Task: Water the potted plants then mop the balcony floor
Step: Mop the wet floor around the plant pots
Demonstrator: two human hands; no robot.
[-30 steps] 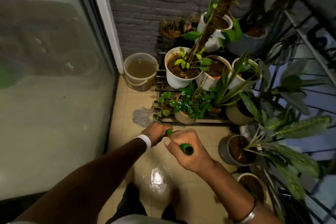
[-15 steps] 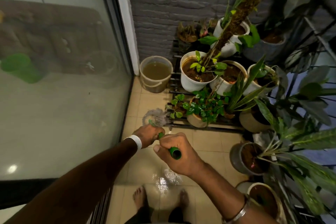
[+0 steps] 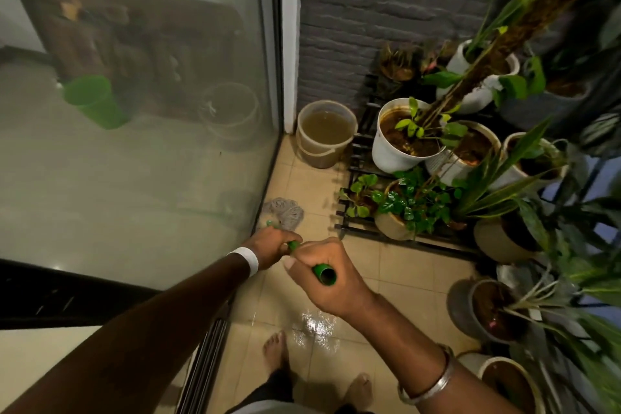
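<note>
Both my hands grip a green mop handle [image 3: 324, 273]. My right hand [image 3: 327, 276] holds its top end, and my left hand [image 3: 273, 247] holds it lower down. The grey string mop head [image 3: 284, 210] lies on the beige tiled balcony floor [image 3: 396, 265], close to the glass door's bottom edge. Several potted plants fill the right side: a white pot [image 3: 401, 134] with wet soil, and a small leafy plant [image 3: 408, 207] on a black slatted rack [image 3: 356, 228].
A bucket of murky water [image 3: 325, 133] stands in the far corner by the grey brick wall. The glass sliding door [image 3: 141, 118] runs along the left. A wet shiny patch [image 3: 316, 326] lies on the tiles before my bare feet [image 3: 275, 348]. More pots [image 3: 484, 309] crowd the right edge.
The view has swung left and the mop head now lies nearer the glass door. Both hands keep their grip on the handle.
</note>
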